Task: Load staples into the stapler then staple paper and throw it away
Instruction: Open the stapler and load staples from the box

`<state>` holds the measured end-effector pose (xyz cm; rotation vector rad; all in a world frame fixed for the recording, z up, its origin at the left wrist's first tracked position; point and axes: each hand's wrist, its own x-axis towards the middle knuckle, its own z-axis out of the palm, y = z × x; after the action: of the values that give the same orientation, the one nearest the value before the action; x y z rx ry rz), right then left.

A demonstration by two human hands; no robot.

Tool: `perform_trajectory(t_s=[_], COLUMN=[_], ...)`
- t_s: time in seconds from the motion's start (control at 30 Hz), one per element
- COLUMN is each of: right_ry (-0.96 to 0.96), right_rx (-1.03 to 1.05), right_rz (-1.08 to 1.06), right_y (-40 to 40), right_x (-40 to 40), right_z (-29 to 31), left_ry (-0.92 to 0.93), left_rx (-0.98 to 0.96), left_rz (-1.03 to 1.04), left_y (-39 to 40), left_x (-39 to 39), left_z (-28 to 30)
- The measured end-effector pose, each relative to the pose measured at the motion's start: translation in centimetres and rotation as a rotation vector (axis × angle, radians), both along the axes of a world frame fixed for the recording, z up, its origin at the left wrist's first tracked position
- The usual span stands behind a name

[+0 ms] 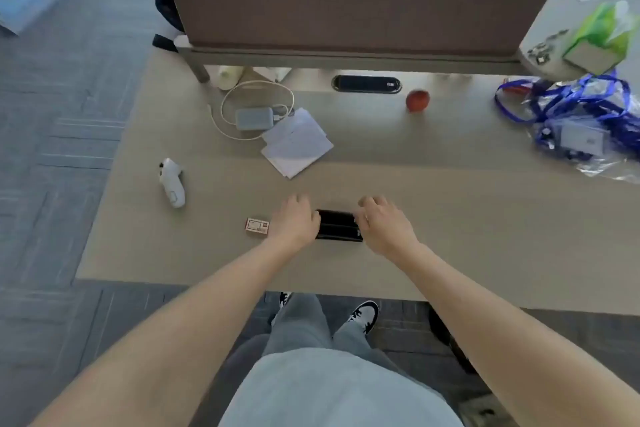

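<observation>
A black stapler (338,225) lies flat on the desk (450,211) near its front edge, its ends covered by my hands. My left hand (294,222) grips its left end and my right hand (384,224) grips its right end, fingers curled over it. A small red and white staple box (257,226) rests on the desk just left of my left hand. A loose stack of white paper sheets (296,142) lies farther back, left of centre.
A white controller (172,183) lies at the left. A grey power bank with a white cable (254,118) sits behind the paper. A red apple (417,100), blue lanyards in plastic bags (581,125) and a brown divider panel (360,7) stand farther back.
</observation>
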<state>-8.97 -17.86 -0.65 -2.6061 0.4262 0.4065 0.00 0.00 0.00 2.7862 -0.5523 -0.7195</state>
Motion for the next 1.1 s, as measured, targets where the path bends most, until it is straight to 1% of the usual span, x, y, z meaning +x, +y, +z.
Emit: perform_trajectory(t_s=[0.17,0.37,0.67,0.93,1.1], right_ry=[0.033,0.035,0.030,-0.065,-0.162], right_rx=[-0.001,-0.017,-0.014,-0.012,-0.038], right_rz=[0.056,0.044,0.058,0.021,-0.008], right_y=[2.6,4.1,5.5,6.2,7.0], right_x=[-1.0,-0.9,-0.8,-1.4,-1.9], right_z=[-2.7,-4.9,-6.2,-7.5,-9.3], left_ry=[0.174,0.305,0.318,0.250,0.153], left_rx=[0.024,-0.141,-0.185,-0.251,-0.355], left_rz=[-0.001,0.046,0.062,0.032,-0.007], left_y=[1.5,1.7,2.8,3.9,5.1], left_x=[-1.6,-2.7,-3.0,-3.1,-2.9], left_z=[-3.6,-6.6,-8.5,-9.7,-10.8])
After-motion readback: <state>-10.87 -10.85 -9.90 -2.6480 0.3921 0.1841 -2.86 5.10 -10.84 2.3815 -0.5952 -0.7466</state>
